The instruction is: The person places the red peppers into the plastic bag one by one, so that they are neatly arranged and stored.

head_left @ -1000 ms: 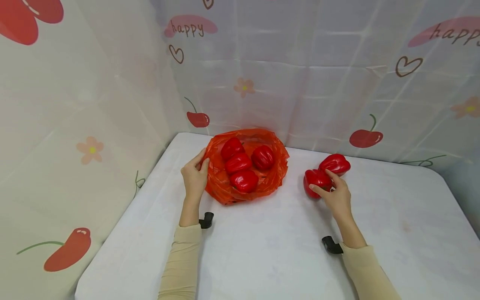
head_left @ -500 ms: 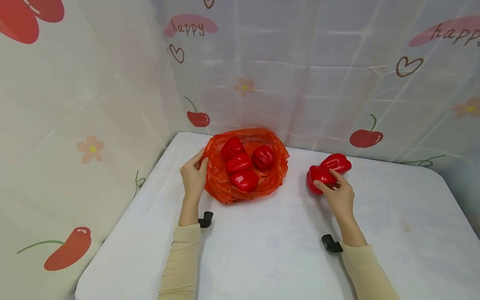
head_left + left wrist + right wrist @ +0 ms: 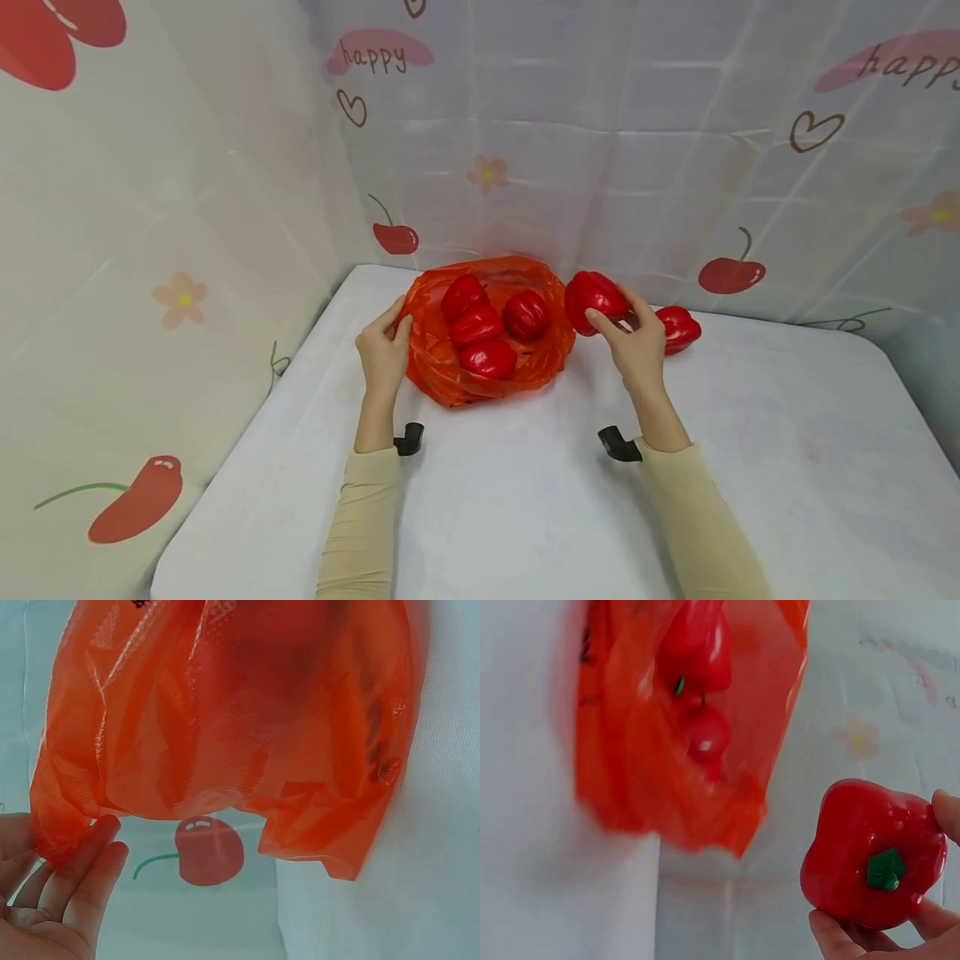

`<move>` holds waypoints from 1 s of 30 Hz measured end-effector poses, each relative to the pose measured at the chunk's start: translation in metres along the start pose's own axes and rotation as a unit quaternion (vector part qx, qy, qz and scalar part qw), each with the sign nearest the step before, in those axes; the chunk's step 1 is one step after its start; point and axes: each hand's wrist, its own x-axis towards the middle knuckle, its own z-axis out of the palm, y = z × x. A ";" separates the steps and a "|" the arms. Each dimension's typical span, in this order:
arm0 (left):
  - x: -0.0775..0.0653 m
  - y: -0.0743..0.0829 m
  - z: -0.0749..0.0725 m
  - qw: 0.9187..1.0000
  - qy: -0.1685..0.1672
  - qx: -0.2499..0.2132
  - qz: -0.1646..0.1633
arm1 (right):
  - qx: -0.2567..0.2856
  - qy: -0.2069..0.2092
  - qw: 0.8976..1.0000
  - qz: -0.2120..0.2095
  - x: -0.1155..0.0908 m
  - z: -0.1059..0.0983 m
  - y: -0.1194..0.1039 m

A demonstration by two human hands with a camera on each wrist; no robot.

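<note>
An orange-red plastic bag [image 3: 442, 379] stands with its mouth spread wide, and several red bell peppers [image 3: 477, 326] lie inside. At its left rim my left hand [image 3: 383, 357] pinches the plastic between thumb and fingers, also visible in the left wrist view, where the bag [image 3: 247, 750] hides most of its contents. My right hand [image 3: 639, 346] grips one red bell pepper [image 3: 592, 298] beside the bag's right rim, held up off the table. In the right wrist view this pepper [image 3: 847, 847] shows its green stem. Another bell pepper [image 3: 678, 330] lies behind my right hand.
A white-covered table [image 3: 517, 500] carries everything. Right behind it hangs a pale curtain [image 3: 637, 192] printed with cherries, hearts and flowers, and a similar curtain [image 3: 225, 208] stands along the left side. Black wrist cameras [image 3: 619, 444] jut from both sleeves.
My right hand has lifted one bell pepper from beside the other on the right and carried it left to the bag's edge. My left hand keeps its hold on the rim.
</note>
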 end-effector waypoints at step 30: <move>0.003 -0.003 -0.005 1.000 0.020 -0.004 0.013 | -0.069 -0.170 0.982 -0.054 -0.030 0.175 -0.017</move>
